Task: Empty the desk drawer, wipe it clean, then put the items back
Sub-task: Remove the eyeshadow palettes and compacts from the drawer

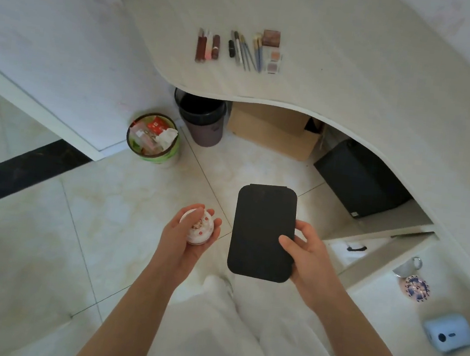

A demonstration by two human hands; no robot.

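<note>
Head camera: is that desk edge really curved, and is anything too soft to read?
Head view: wide-angle bending likely exaggerates the desk edge's curve; light is even, no glare. The brushes look soft, the jar in the left hand has an unreadable label, and the black case shows no detail.

Flat case: plain black. Small jar: white, red floral pattern. Round dish: blue-and-white pattern. Bin: green. Desk: pale wood grain.

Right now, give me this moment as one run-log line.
left hand: holds small white jar | right hand: holds black flat case | desk: cosmetics row laid out | drawer: open
</note>
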